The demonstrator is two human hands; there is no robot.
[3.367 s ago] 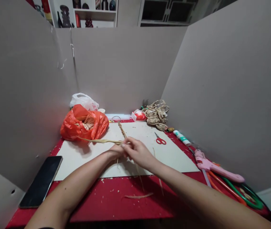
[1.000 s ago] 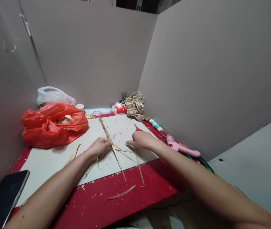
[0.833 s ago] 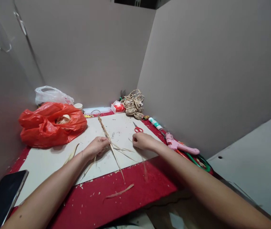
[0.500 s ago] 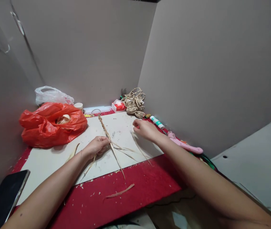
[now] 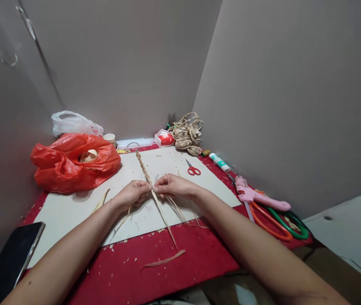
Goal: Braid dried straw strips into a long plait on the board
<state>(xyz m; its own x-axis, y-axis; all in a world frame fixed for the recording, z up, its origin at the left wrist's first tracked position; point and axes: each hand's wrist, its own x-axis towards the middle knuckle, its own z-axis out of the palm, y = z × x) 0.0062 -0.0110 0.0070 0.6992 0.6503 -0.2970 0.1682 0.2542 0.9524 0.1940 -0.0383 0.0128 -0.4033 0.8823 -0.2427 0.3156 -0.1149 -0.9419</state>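
Observation:
A braid of tan plant fibre (image 5: pixel 142 166) runs from a thin metal ring (image 5: pixel 132 146) at the back of the white board towards me. My left hand (image 5: pixel 134 193) is closed, pinching the braid's near end. Right beside it, my right hand (image 5: pixel 174 186) is closed too, its fingertips on the strands where they leave the braid. Loose strands (image 5: pixel 164 215) fan out below both hands, one reaching over the red cloth. Under my left hand another strand (image 5: pixel 121 222) sticks out. Red-handled scissors (image 5: pixel 193 169) lie just beyond my right hand.
The white board (image 5: pixel 212 169) lies on a red cloth (image 5: pixel 120 271). At left are an orange plastic bag (image 5: pixel 69 169) and a phone (image 5: pixel 10 258). Coiled braided pieces (image 5: pixel 187 133) sit at the back. A pink glue gun (image 5: pixel 259 197) and large scissors (image 5: pixel 272 224) edge the right side.
My right hand has come left to the braid beside my left hand and pinches there. The small scissors have come into sight. The view has shifted slightly, showing more of the right side.

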